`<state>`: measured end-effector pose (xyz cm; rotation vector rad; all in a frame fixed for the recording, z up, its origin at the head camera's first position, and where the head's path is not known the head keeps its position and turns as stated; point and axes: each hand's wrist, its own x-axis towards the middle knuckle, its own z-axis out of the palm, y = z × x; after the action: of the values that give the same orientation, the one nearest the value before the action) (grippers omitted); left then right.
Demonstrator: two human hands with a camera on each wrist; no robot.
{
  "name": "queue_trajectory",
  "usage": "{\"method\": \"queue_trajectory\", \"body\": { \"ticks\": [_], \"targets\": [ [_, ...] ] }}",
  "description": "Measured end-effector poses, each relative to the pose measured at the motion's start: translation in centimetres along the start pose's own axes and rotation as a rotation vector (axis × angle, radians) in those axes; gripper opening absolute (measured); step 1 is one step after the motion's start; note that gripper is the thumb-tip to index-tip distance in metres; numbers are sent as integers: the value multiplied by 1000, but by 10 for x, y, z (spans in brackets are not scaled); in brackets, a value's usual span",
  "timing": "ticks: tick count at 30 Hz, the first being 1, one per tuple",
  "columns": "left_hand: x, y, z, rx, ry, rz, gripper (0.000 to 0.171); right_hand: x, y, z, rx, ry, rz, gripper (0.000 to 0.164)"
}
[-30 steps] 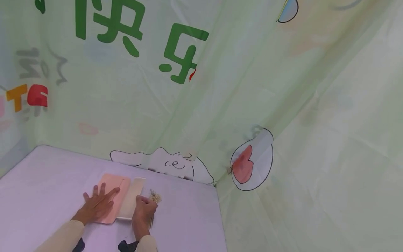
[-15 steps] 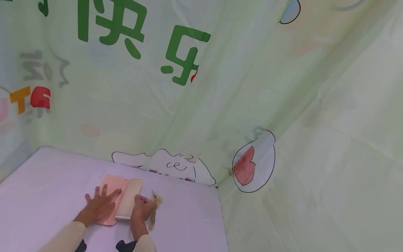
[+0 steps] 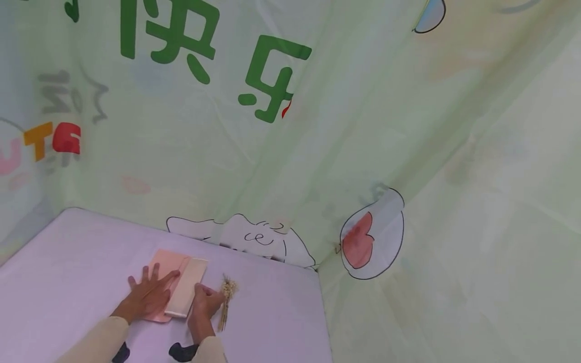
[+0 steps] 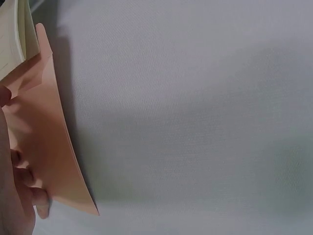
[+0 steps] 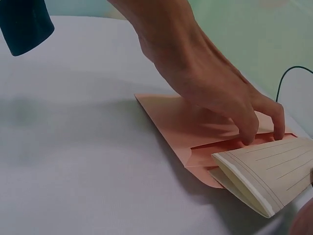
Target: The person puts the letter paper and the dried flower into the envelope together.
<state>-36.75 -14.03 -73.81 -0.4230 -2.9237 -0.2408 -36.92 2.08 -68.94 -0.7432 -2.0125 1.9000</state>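
A pink envelope (image 3: 170, 257) lies on the table, and my left hand (image 3: 147, 295) rests across it with fingers spread. In the right wrist view, two of that hand's fingertips touch down beside the envelope's opening (image 5: 215, 149). Folded cream letter paper (image 3: 187, 290), printed with ruled lines, overlaps the envelope's right side. My right hand (image 3: 206, 305) pinches the paper's right edge. Seen from the right wrist, the folded paper (image 5: 276, 169) is tilted, its layers slightly parted at the near end.
A small bunch of dried flowers (image 3: 228, 290) lies just right of my right hand. The lilac table (image 3: 277, 307) meets a printed fabric wall (image 3: 181, 176) at the back and another fabric wall on the right. Dark bands (image 3: 182, 352) sit near both wrists.
My right hand has brought the folded paper leftward, further over the envelope. More of the flower bunch shows beside the hand. My left hand stays on the envelope; the head view has shifted slightly.
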Motion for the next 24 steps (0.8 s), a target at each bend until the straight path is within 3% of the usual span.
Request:
{"method": "queue_trajectory", "body": {
  "ticks": [3,7,10,14,19,24],
  "targets": [
    [1,0,-1,7,-14,10,83,0,5,2,-12,0,8,13],
    [2,-1,0,-95,-4,-49,94,-2,7,2,-15,-6,8,16],
    [1,-1,0,-193,11,-114,81,-4,5,1,-19,-11,10,17],
    [0,-1,-2,-223,25,-128,64,-3,4,4,-53,-12,11,18],
    [-2,0,-7,-199,26,-98,72,-2,8,13,-98,14,6,20],
    [-4,2,-12,-270,20,-142,56,-2,10,17,-151,30,8,19]
  ]
}}
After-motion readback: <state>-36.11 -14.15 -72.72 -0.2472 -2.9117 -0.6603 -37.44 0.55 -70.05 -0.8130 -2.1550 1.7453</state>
